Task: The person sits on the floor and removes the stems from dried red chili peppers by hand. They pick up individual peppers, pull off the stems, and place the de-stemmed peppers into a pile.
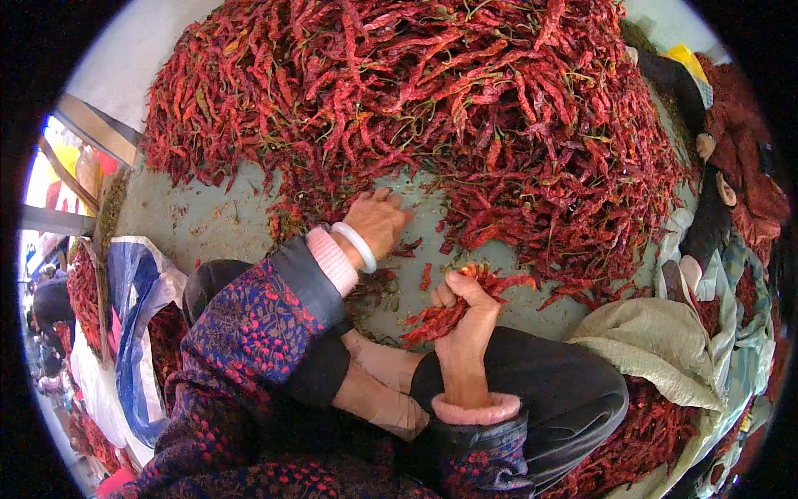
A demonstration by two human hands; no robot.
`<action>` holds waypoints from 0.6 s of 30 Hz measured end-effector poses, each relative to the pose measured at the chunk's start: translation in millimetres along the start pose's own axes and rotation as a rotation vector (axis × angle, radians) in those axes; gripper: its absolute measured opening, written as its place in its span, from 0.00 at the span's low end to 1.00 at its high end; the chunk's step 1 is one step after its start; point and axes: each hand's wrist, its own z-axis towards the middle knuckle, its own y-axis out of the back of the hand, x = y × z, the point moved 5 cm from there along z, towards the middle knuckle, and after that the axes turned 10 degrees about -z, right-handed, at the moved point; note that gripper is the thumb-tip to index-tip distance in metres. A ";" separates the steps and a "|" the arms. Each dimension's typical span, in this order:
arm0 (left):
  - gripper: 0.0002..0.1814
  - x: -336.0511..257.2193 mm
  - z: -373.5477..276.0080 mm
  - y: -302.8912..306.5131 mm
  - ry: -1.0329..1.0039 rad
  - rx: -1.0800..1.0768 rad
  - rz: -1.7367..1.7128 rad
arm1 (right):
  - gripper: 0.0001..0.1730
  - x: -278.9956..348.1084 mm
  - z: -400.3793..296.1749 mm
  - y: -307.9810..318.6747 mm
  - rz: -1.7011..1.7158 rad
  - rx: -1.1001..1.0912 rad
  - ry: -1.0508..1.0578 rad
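A large heap of dried red chilli peppers [399, 93] with green stems lies before me on a grey-green surface [212, 212]. My right hand [464, 302] is closed around a small bunch of dried chillies [430, 324], which stick out on both sides of the fist above my folded legs. My left hand [377, 218], with a pale bangle [355, 246] at its wrist, is back up at the near edge of the heap. Its palm and fingertips are hidden, so whether it holds anything does not show.
At right, an open sack [648, 349] stands beside my knee, with chillies [648, 430] below it. Another person's dark sleeve [676, 87] shows at far right. On the left are a blue-and-white sack [137, 337] and a wooden pole [100, 299].
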 end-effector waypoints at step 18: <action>0.27 -80.7 95.1 -28.7 -0.195 -0.544 -0.092 | 0.12 -2.2 2.0 -6.0 -0.007 -0.094 0.088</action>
